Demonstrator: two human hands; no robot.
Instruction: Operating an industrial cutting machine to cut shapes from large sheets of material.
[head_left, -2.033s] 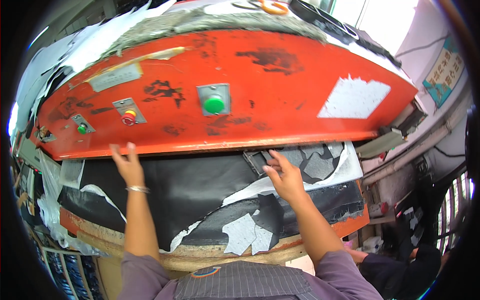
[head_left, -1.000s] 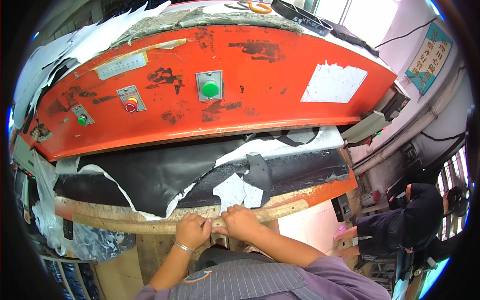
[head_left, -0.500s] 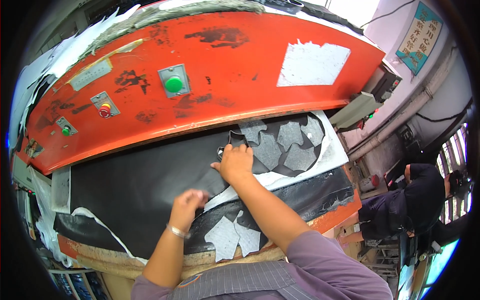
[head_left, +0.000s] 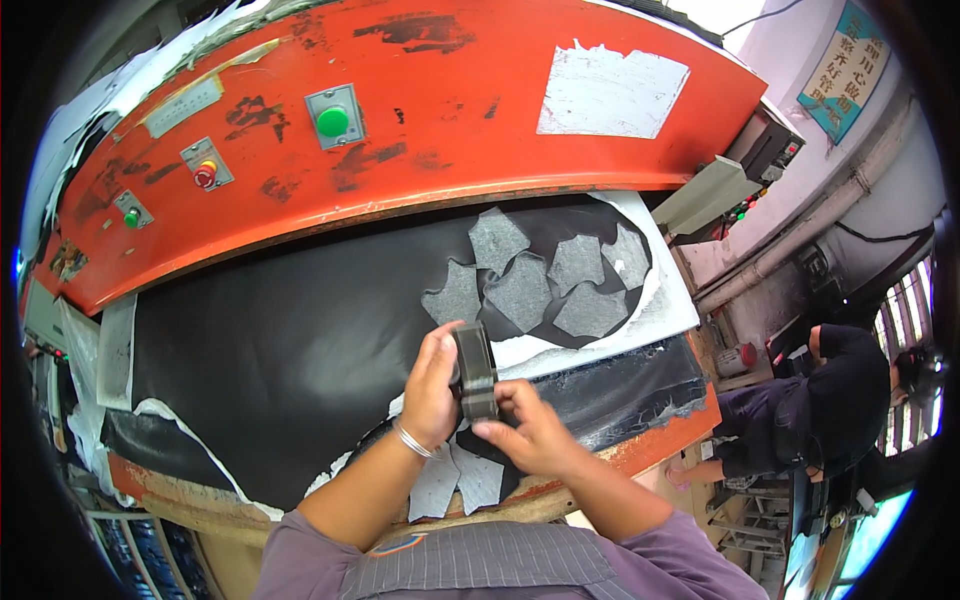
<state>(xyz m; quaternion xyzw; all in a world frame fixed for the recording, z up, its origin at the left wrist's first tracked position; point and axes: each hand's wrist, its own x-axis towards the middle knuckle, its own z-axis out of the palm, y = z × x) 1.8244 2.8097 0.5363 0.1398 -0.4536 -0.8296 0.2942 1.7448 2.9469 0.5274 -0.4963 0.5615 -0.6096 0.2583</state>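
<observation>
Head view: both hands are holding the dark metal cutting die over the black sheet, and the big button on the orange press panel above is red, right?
Not quite. The big button on the orange press panel is green, as the head view shows. The rest holds: left hand and right hand both hold the dark metal cutting die over the black sheet.

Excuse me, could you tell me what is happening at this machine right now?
A person stands at an orange press with a black sheet spread on its bed. Both hands, left hand and right hand, hold a dark metal cutting die upright above the sheet. Several grey cut-out shapes lie further back.
</observation>
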